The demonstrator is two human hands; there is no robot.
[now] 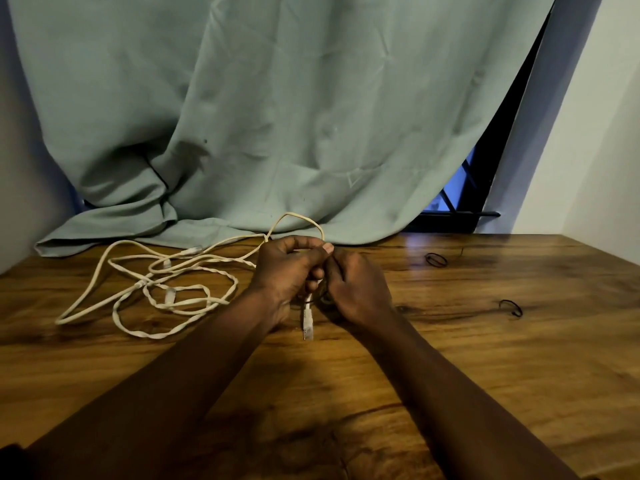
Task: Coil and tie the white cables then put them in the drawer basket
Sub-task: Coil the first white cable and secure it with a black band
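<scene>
Wood-grain table (450,375), teal curtain (277,116) hanging behind and bunched on the far edge, dark window gap (460,188) far right of the hands. Both hands meet mid-table, touching each other. Left hand (287,268) is clenched round one white cable (300,218), fingers curled over it. The cable arcs up in a loop just beyond the knuckles, and its plug (307,323) hangs down btwn the two wrists, tip near the table. Right hand (356,289) has fingers curled in against the same spot, but the contact is hidden by the left hand, so can't tell if it's actually pinching the cable. Rest of the white cables (156,282) lie in a loose tangle on the table left of the left hand, strands running into its grip. Two black bands right of the right hand, well apart from it: one (436,259) farther back, one (510,308) farther right.
</scene>
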